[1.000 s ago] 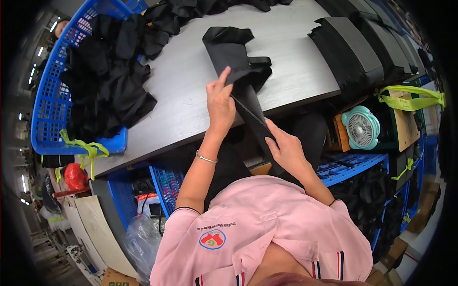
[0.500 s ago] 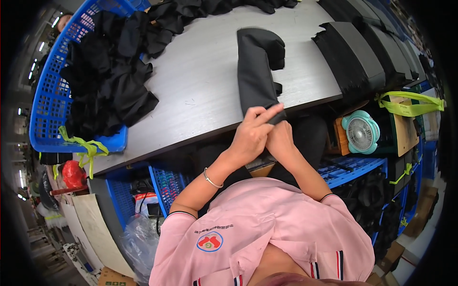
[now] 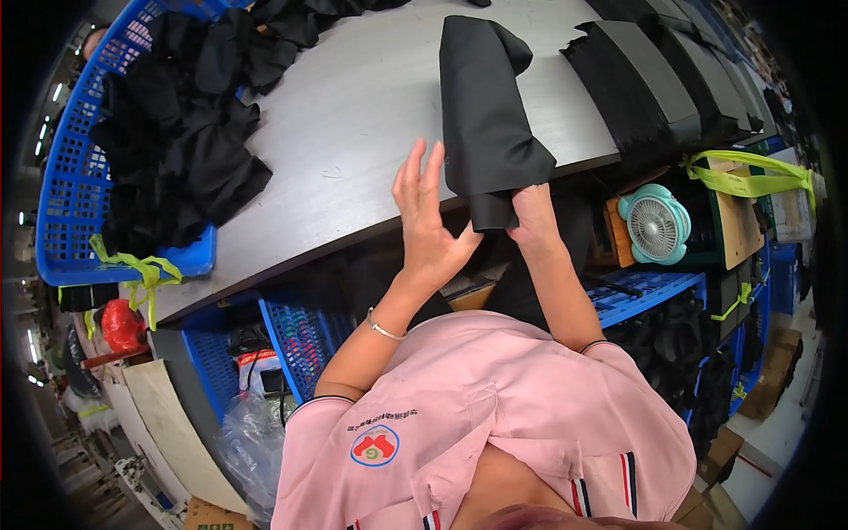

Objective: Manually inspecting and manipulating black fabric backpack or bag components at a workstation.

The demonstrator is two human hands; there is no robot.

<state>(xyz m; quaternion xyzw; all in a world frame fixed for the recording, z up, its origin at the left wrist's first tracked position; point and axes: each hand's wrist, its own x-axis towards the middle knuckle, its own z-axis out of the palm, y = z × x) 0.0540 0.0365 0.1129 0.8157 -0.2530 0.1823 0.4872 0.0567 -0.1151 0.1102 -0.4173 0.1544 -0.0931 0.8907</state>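
Note:
A long black fabric piece, tube-like and padded in look, runs from the middle of the table over its near edge. Its far end curls to the right, and its near end folds out over a narrower dark flap. My right hand grips that near end from the right, its fingertips hidden by the cloth. To the left, my left hand is open with fingers spread upward. Its thumb points at the flap; whether it touches I cannot tell.
A blue basket heaped with black cloth pieces stands on the table's left. Stacked black-and-grey pieces lie at the right. Below the right edge are a turquoise fan and a blue crate. Another blue basket sits lower left.
My left hand has come off the black piece and opened to the left. The piece's near end has widened and folded out, while my right hand still grips there.

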